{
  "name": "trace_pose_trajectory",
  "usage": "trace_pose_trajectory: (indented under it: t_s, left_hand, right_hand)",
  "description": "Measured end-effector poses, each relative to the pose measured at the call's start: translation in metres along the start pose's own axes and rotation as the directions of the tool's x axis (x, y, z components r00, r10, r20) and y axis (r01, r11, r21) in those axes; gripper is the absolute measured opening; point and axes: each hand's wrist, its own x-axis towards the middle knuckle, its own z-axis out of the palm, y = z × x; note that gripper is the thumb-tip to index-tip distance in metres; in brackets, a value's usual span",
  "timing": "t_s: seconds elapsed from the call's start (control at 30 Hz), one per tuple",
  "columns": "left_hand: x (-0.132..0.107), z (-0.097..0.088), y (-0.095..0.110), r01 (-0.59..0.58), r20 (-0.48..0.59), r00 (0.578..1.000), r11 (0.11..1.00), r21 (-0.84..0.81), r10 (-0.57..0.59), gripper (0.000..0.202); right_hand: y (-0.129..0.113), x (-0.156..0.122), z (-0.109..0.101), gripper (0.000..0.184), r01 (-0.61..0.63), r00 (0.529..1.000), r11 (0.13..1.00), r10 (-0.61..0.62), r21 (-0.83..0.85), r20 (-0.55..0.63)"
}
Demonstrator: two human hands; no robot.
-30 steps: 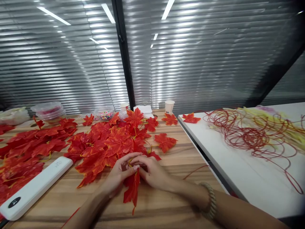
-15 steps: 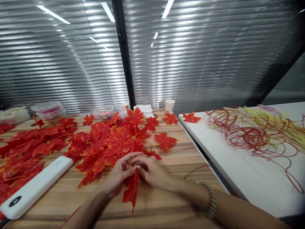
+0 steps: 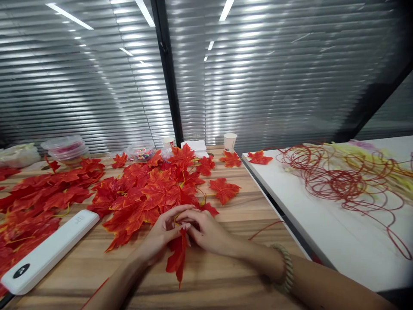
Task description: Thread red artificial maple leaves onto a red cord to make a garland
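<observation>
Pinched between the fingertips of both hands was the yellow stem end of a red fabric maple leaf (image 3: 177, 257), whose blade hung down toward the person over the brown wooden table (image 3: 226, 284). Left hand (image 3: 161, 239) and right hand (image 3: 208, 234) met fingertip to fingertip, curled closed around the stem, just in front of a heap of red fabric maple leaves (image 3: 145, 193). A beaded bracelet (image 3: 285, 269) circled the right wrist. Left of the hands lay a long white plastic case (image 3: 48, 252). Farther back stood a white paper cup (image 3: 230, 142) and clear plastic containers (image 3: 66, 148). On the adjoining white table (image 3: 322, 232) sprawled a tangle of red wire loops (image 3: 332, 183).
</observation>
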Motion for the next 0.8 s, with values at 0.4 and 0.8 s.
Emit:
trace_pose_trajectory:
  t_s: [0.4,0.8]
  left_hand:
    - [-0.0001,0.0046,0.0038,0.041,-0.027,0.999,0.999,0.026,-0.04,0.048]
    - [-0.0008,0.0032,0.0053,0.01,-0.001,1.0,0.991,0.132,-0.01,0.043]
  right_hand:
    - [-0.0017,0.0005,-0.0014,0.039,-0.001,1.0,1.0,0.001,0.003,0.015]
    - [-0.0008,0.0012,-0.0017,0.036,-0.011,0.999,0.999,0.013,-0.046,0.049]
